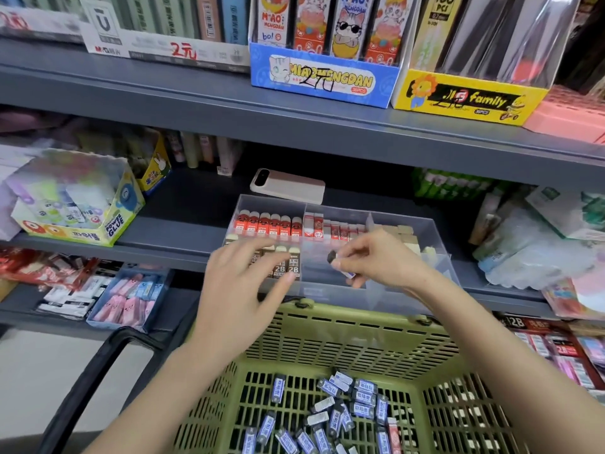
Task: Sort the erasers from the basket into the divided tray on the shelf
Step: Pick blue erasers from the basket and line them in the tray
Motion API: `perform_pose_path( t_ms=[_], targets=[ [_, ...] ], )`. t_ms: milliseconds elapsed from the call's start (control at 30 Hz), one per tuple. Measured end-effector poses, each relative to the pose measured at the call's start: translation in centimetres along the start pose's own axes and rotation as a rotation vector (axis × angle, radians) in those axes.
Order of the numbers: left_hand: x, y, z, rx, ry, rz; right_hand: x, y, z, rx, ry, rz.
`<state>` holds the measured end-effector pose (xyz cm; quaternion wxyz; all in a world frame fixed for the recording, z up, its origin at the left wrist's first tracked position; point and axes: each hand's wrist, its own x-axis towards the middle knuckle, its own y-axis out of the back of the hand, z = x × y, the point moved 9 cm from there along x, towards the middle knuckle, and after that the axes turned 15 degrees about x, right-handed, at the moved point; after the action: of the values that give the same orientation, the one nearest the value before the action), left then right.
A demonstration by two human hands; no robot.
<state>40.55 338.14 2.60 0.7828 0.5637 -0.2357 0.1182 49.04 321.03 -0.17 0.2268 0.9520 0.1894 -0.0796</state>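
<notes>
Head view: the left hand [242, 283] reaches forward palm down, fingers spread and straight, holding nothing, above the front left section of the clear divided tray [330, 291]; I cannot tell whether it touches the erasers there. The right hand [376, 260], wrist bent inward, pinches one dark eraser [340, 264] between thumb and fingertips over the tray's front middle section. The green basket [327, 329] sits just in front of the tray, with loose erasers [330, 417] on its bottom. A phone [288, 186] lies on the shelf [183, 231] behind the tray.
</notes>
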Motion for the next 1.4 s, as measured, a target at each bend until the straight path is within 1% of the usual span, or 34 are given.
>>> perform_pose_path(
  t_ms=[133, 233, 300, 467, 600, 667, 733, 867, 1000, 1067, 1100, 1167, 1200, 1267, 1333, 1367, 1400],
  targets=[
    [-0.9, -1.5, -0.4, 0.064, -0.071, -0.068, 1.7, -1.2, 0.4, -0.255, -0.067, -0.026],
    [-1.0, -2.3, -0.5, 0.089, -0.077, -0.124, 2.8, -2.7, 0.2, -0.519, -0.046, -0.038],
    [-0.9, -2.3, -0.6, 0.085, -0.072, -0.134, 3.3, -3.7, 0.3, -0.589, -0.024, -0.058],
    [-0.8, -2.1, -0.6, 0.067, -0.066, -0.141, 3.1, -4.7, 0.6, -0.488, -0.031, -0.184],
    [-0.8, -2.1, -0.6, 0.063, -0.065, -0.144, 2.7, -3.9, 0.8, -0.6, -0.01, -0.211],
    [-0.9, -2.0, -0.6, 0.061, -0.063, -0.147, 2.7, -3.8, 0.9, -0.61, -0.014, -0.226],
    [-0.9, -2.0, -0.6, 0.056, -0.059, -0.148, 2.7, -4.0, 1.2, -0.568, -0.051, -0.253],
    [-0.9, -2.1, -0.8, 0.048, -0.051, -0.147, 2.6, -4.4, 1.5, -0.398, -0.145, -0.26],
    [-0.9, -2.1, -0.8, 0.046, -0.051, -0.141, 2.3, -4.4, 1.4, -0.367, -0.15, -0.241],
    [-0.8, -1.7, -0.7, 0.047, -0.054, -0.121, 1.8, -4.0, 0.6, -0.416, -0.123, -0.219],
    [-0.7, -1.4, -0.7, 0.051, -0.058, -0.101, 1.4, -3.6, -0.2, -0.461, -0.081, -0.189],
    [-0.5, -0.5, -0.5, 0.062, -0.066, -0.05, 0.1, -2.5, -2.2, -0.539, 0.069, -0.07],
    [-0.6, 0.0, -0.4, 0.069, -0.067, -0.025, -1.1, -1.9, -3.2, -0.525, 0.15, 0.007],
    [-1.2, 0.9, -0.4, 0.082, -0.062, 0.015, -4.3, -1.1, -4.5, -0.38, 0.304, 0.129],
    [-2.3, 1.7, -0.3, 0.082, -0.067, 0.038, -7.7, -1.0, -4.0, -0.221, 0.407, 0.198],
    [-2.9, 2.0, -0.2, 0.076, -0.076, 0.041, -9.1, -1.4, -2.8, -0.166, 0.418, 0.199],
    [-3.6, 2.2, 0.0, 0.07, -0.084, 0.038, -10.0, -2.1, -1.0, -0.132, 0.39, 0.175]
  ],
)
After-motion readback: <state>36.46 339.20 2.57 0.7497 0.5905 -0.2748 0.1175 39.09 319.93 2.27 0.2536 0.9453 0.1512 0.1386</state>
